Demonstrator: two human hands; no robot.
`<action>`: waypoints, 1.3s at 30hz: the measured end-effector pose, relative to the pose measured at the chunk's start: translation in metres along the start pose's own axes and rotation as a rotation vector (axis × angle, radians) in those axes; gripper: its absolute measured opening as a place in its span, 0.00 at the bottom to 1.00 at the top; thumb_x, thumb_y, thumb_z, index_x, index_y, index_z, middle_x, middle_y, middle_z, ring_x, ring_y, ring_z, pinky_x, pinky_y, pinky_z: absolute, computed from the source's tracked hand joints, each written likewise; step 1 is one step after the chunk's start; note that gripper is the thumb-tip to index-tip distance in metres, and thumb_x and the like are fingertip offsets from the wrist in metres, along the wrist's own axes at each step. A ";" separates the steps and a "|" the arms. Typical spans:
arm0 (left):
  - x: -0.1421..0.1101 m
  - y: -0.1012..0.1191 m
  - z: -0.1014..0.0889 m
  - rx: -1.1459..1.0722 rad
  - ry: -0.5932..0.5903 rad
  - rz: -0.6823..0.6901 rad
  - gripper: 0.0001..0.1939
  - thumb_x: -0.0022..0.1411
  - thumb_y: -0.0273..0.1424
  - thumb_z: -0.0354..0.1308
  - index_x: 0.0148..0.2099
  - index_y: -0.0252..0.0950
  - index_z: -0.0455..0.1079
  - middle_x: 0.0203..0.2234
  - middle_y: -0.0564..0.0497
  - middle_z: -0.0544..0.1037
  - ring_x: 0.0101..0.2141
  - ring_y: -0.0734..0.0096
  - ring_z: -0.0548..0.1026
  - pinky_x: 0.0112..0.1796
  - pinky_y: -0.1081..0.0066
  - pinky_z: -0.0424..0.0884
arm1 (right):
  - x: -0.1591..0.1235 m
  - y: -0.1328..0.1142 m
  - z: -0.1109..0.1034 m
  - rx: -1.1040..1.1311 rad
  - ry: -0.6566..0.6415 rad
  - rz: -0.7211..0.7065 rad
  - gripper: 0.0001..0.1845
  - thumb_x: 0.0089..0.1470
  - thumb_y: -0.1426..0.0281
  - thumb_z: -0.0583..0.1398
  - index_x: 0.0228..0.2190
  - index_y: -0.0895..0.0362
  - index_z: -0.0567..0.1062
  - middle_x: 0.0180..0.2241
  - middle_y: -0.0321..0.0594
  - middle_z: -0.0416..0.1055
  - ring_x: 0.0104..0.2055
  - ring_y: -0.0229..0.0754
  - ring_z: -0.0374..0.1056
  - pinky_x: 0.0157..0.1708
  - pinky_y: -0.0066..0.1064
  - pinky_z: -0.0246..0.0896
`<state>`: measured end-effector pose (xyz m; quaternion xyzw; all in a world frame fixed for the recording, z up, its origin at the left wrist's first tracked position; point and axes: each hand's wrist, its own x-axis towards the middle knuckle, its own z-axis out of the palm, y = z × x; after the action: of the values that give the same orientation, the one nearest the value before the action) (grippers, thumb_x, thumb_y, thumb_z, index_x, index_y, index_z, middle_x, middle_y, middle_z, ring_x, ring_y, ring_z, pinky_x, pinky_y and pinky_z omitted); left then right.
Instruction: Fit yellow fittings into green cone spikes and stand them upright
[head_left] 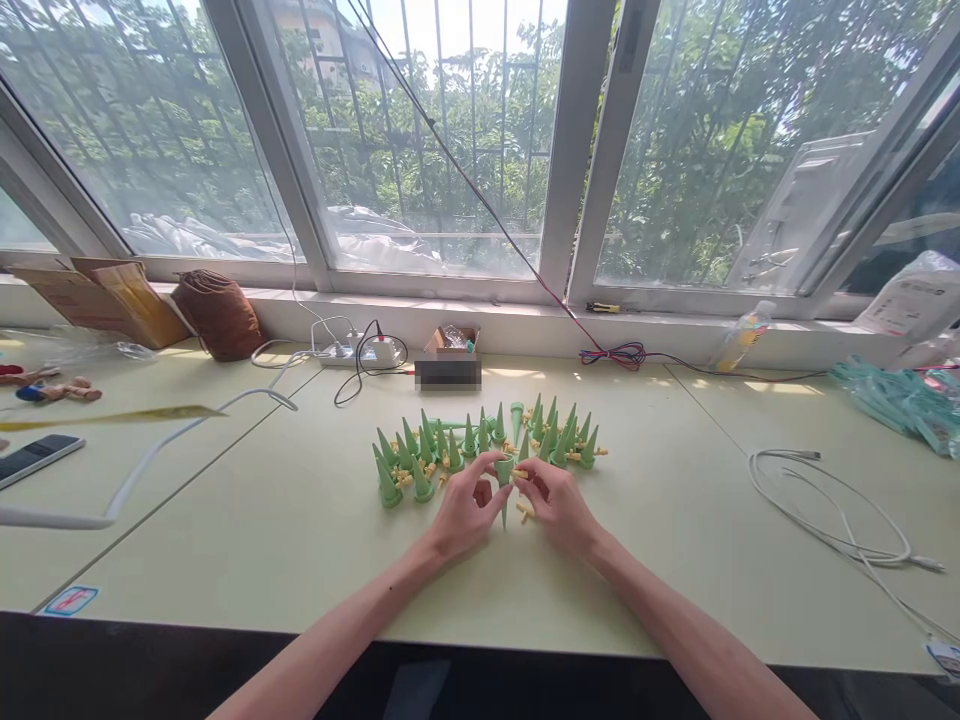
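My left hand is closed around a green plastic watering spike, its wide end up and its point down above the table. At that spike's upper right side, my right hand pinches a small pale yellow plastic piece. Whether the piece touches the spike I cannot tell. Just beyond my hands stand several green spikes, points up, in a left and a right group. Yellow pieces lie among them, and a loose yellow piece is close under my right hand.
A power strip, a dark blurred box and a small open carton line the back. At right are a coiled white cable, a bottle and green plastic bags. A phone lies at left.
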<state>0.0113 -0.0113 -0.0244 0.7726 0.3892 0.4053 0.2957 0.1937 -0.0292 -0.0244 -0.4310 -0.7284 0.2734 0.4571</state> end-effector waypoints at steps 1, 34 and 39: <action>0.000 -0.001 0.000 0.005 -0.001 0.005 0.16 0.64 0.34 0.56 0.54 0.38 0.63 0.34 0.53 0.71 0.17 0.85 0.62 0.21 0.78 0.63 | 0.000 0.000 0.000 -0.001 0.001 -0.001 0.07 0.64 0.68 0.54 0.35 0.56 0.70 0.25 0.32 0.64 0.24 0.36 0.54 0.25 0.28 0.51; 0.005 -0.001 -0.001 -0.259 0.097 -0.185 0.17 0.63 0.40 0.58 0.51 0.39 0.62 0.29 0.55 0.69 0.17 0.83 0.63 0.17 0.79 0.58 | 0.004 0.005 -0.008 -0.096 0.078 0.066 0.15 0.63 0.62 0.53 0.27 0.56 0.68 0.19 0.31 0.60 0.20 0.35 0.54 0.22 0.28 0.49; 0.005 0.001 -0.001 -0.140 0.107 -0.174 0.16 0.62 0.38 0.59 0.49 0.38 0.64 0.25 0.57 0.70 0.16 0.81 0.61 0.18 0.78 0.56 | 0.002 0.008 -0.007 -0.171 0.060 0.034 0.15 0.63 0.64 0.53 0.25 0.56 0.69 0.20 0.32 0.61 0.21 0.36 0.54 0.23 0.28 0.49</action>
<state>0.0125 -0.0077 -0.0207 0.6907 0.4408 0.4447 0.3618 0.2023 -0.0233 -0.0264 -0.4887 -0.7276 0.2049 0.4356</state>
